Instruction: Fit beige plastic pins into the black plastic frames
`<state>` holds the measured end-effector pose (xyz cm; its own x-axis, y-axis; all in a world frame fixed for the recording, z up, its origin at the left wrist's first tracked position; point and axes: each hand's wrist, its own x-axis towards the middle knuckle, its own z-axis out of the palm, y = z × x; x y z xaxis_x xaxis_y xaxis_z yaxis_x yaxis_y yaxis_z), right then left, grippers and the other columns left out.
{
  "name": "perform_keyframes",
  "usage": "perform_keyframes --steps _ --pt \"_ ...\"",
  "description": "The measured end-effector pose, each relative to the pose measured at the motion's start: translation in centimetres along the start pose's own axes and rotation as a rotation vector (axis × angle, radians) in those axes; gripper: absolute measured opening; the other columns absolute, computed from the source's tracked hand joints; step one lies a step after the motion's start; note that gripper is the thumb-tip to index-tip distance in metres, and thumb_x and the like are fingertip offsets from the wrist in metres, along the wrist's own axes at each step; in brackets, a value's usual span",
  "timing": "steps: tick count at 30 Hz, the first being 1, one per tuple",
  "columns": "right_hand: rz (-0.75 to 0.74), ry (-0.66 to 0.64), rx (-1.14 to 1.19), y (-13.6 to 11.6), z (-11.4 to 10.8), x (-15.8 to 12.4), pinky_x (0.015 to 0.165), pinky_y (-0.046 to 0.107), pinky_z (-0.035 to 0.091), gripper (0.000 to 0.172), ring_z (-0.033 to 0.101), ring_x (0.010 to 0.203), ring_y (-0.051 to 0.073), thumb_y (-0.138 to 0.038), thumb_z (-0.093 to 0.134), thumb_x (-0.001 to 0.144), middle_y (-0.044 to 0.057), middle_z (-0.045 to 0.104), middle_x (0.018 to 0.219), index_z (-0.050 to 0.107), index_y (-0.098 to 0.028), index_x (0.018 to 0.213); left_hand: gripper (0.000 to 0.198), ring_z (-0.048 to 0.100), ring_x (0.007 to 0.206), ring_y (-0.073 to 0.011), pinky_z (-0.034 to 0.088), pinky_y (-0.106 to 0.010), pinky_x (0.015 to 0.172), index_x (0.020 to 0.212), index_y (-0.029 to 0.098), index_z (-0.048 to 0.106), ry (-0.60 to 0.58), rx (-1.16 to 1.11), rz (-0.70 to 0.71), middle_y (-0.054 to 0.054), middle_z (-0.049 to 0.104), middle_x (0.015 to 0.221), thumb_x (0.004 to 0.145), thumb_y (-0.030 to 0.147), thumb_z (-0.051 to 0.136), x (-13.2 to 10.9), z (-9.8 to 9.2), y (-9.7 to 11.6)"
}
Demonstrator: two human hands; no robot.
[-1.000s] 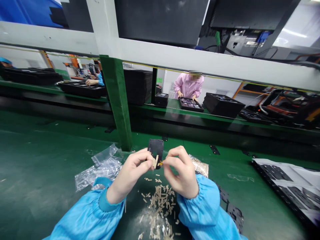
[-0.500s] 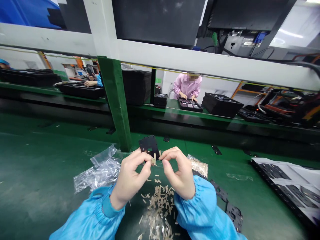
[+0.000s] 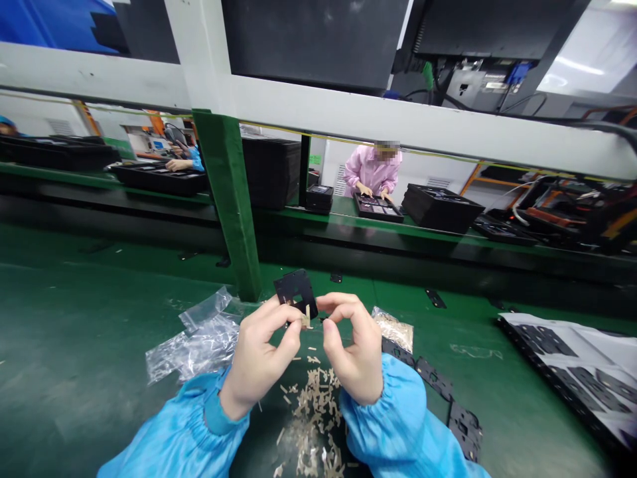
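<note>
Left hand (image 3: 261, 355) closed in a pinch on the lower edge of a black perforated plate (image 3: 296, 292), the plate tilted up just above the green bench mat (image 3: 84, 332), with a small tan strip (image 3: 307, 317) against its lower edge. Right hand (image 3: 353, 348) curled, fingers half closed, thumb and forefinger just beside the plate (anything between them too small to tell). Below both hands, between the blue sleeves (image 3: 174, 431), a loose pile of tan strips (image 3: 313, 411). On the left, crumpled clear plastic bags (image 3: 199, 342). On the right, a small bag of strips (image 3: 393, 330), more black plates (image 3: 432, 378) lying flat, and a black tray (image 3: 542, 392) under white sheets. Far side, beyond a green post (image 3: 226, 199), a co-worker in a pink smock (image 3: 372, 166), both hands on a tray (image 3: 378, 208)
</note>
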<state>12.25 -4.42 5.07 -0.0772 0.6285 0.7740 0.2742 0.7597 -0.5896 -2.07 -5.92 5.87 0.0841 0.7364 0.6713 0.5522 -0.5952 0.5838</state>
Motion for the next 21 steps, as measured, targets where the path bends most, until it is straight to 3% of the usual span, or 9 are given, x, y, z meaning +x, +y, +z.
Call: perform_keyframes --steps 4,10,15,21 --pt "0.026 0.012 -0.072 0.18 0.05 0.03 0.064 0.030 0.045 0.009 0.058 0.070 0.015 -0.012 0.046 0.080 0.002 0.060 0.076 0.046 -0.020 0.076 0.020 0.053 0.064 -0.0119 0.040 -0.021 0.059 0.065 0.017 0.056 0.024 0.006 -0.013 0.000 0.056 0.067 0.081 0.012 0.045 0.10 -0.10 -0.06" --pt "-0.017 0.035 -0.109 -0.06 -0.01 0.18 0.066 0.032 0.046 0.010 0.056 0.077 0.017 -0.011 0.047 0.079 0.005 0.057 0.081 0.046 -0.020 0.074 0.019 0.053 0.066 -0.0123 0.041 -0.022 0.060 0.066 0.017 0.056 0.019 0.018 -0.010 0.000 0.057 0.068 0.081 0.012 0.045 -0.01 0.16 0.01" --pt "-0.135 0.061 -0.055 -0.18 0.14 -0.27 0.070 0.035 0.046 0.013 0.058 0.083 0.018 -0.008 0.047 0.078 0.006 0.063 0.091 0.045 -0.020 0.077 0.019 0.053 0.067 -0.0128 0.041 -0.022 0.060 0.066 0.017 0.056 0.024 0.010 -0.025 0.000 0.057 0.068 0.081 0.013 0.045 0.03 0.13 0.01" --pt "-0.116 0.077 -0.081 -0.03 0.10 -0.43 0.064 0.033 0.045 0.011 0.058 0.069 0.016 -0.010 0.045 0.080 0.003 0.062 0.075 0.046 -0.020 0.079 0.021 0.054 0.066 -0.0134 0.041 -0.023 0.059 0.065 0.018 0.056 0.032 -0.005 -0.048 0.000 0.057 0.067 0.082 0.014 0.044 0.12 -0.13 0.00"
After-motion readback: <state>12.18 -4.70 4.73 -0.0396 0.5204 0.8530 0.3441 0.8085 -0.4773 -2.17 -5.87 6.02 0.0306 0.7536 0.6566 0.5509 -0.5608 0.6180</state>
